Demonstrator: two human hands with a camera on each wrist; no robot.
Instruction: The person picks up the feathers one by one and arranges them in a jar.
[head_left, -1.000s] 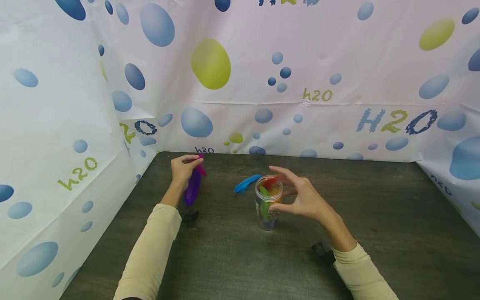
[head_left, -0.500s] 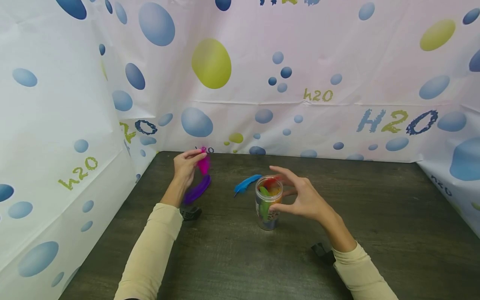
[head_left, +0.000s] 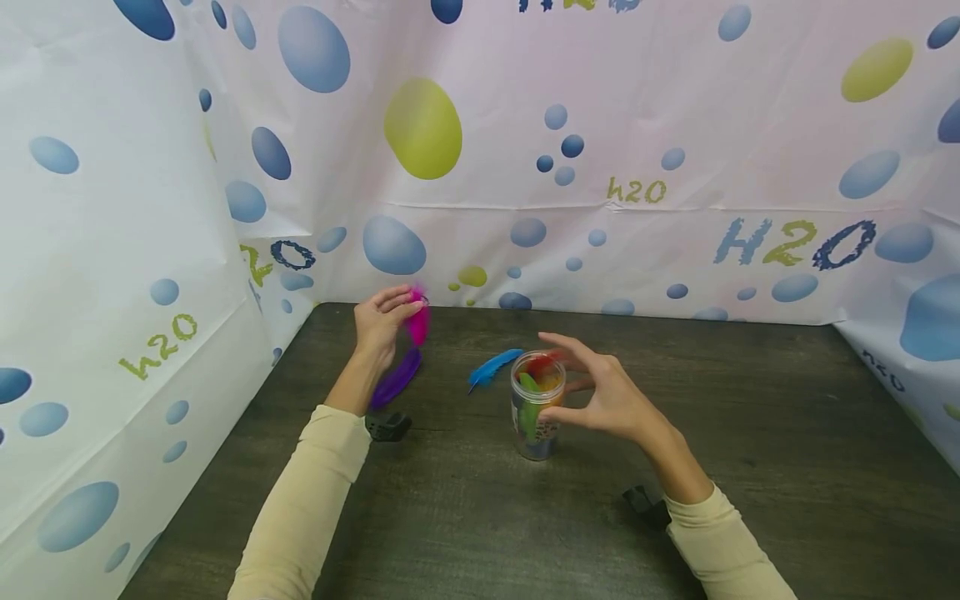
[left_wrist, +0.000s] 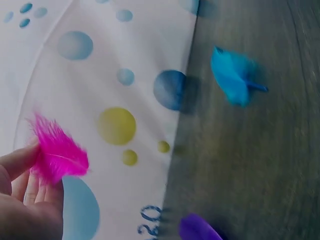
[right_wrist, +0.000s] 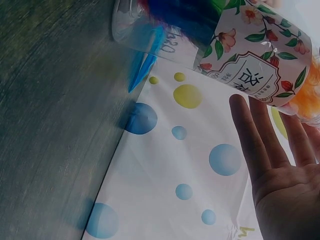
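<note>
My left hand (head_left: 377,329) pinches a fluffy pink feather (left_wrist: 60,152) between thumb and fingers, raised near the far left of the table. Below it a purple feather (head_left: 396,379) lies partly behind the wrist. My right hand (head_left: 611,396) holds a clear jar (head_left: 534,437) upright, thumb at the near side and fingers at the far side. The jar has a flowered label (right_wrist: 260,60), and its top has no lid on. Inside are several coloured feathers, with green, red and orange showing. A blue feather (head_left: 495,367) lies just left of the jar.
The dark wooden table (head_left: 480,517) reaches back to a white printed sheet (head_left: 525,125) with blue and green spots. That sheet also rises along the left and right sides. A black wrist-camera piece (head_left: 388,427) shows beside the left wrist, another (head_left: 645,504) by the right.
My left hand has lifted the pink feather and moved slightly right and away, uncovering more of it. The purple feather has shifted and turned beneath. My right hand and the jar stay put.
</note>
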